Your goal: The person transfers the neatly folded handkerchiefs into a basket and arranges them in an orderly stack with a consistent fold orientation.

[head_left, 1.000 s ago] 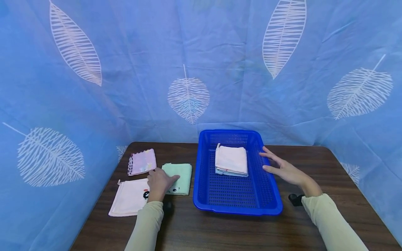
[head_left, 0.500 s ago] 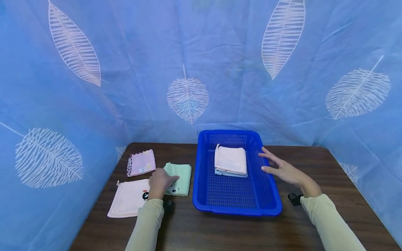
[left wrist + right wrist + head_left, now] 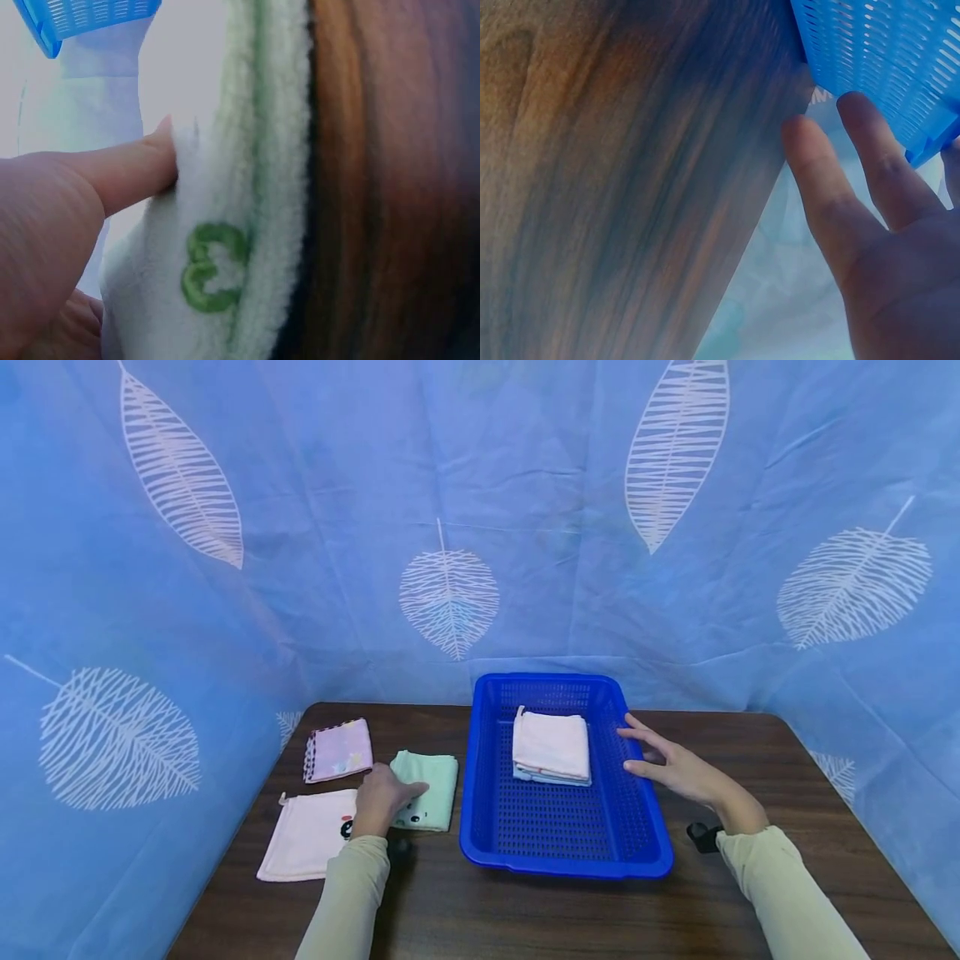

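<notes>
In the head view my left hand (image 3: 381, 797) is at the left edge of a folded mint-green towel (image 3: 435, 778) on the table. The thumb (image 3: 139, 169) presses the towel, and the other fingers lie mostly hidden at its edge, so the hand pinches it. A green printed mark shows on the towel (image 3: 214, 266) in the left wrist view. My right hand (image 3: 686, 768) has its fingers spread beside the right rim of a blue plastic basket (image 3: 566, 865), touching or nearly touching it. Inside the basket sits a stack of folded towels, a pale pink one (image 3: 551, 743) on top.
Left of my left hand lie a folded lilac towel (image 3: 341, 750) and a white towel (image 3: 303, 839) with a printed face, partly behind the hand. Everything stands on a dark wooden table (image 3: 547, 918). A blue leaf-print cloth (image 3: 517, 593) hangs behind it.
My left hand has shifted slightly at the green towel's left edge, and the towel's upper left corner looks a little displaced. The right hand stays beside the basket.
</notes>
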Action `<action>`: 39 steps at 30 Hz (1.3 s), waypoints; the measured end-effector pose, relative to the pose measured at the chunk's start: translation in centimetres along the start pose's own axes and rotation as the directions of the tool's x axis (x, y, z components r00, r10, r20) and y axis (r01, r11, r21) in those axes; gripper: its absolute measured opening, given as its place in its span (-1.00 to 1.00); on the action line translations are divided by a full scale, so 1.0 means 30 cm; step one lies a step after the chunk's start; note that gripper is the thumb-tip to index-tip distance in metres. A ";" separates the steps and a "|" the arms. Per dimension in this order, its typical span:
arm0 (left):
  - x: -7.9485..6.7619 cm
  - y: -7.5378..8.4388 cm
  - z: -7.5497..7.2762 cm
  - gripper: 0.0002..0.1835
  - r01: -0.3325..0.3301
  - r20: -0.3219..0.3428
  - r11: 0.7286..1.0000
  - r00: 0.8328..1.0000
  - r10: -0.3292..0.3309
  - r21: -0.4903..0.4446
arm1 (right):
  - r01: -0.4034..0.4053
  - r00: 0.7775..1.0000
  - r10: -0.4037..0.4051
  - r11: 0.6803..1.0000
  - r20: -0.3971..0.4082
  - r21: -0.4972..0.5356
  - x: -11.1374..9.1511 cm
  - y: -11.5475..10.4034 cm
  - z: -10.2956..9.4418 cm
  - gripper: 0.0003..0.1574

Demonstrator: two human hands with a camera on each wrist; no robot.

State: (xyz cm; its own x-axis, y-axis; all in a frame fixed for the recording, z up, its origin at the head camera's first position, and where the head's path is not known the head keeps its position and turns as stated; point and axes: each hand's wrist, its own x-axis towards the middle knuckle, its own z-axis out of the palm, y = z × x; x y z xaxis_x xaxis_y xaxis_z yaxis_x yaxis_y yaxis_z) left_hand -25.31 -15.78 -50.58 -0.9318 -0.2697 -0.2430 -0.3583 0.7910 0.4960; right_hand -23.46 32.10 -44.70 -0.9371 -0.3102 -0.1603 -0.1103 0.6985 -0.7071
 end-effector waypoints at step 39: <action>0.004 -0.029 -0.041 -0.32 -0.177 -0.061 0.984 0.983 0.176 -0.019 | 0.039 0.999 -0.039 0.998 -0.007 0.042 -0.005 0.007 0.008 -0.12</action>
State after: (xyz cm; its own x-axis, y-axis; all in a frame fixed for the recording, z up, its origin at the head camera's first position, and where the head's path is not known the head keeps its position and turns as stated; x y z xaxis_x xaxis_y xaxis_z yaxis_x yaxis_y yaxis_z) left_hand -25.17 -17.18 -50.03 -0.9821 -0.1595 -0.1004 -0.1884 0.8156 0.5471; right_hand -23.27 32.14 -44.98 -0.9344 -0.3325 -0.1278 -0.1328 0.6580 -0.7412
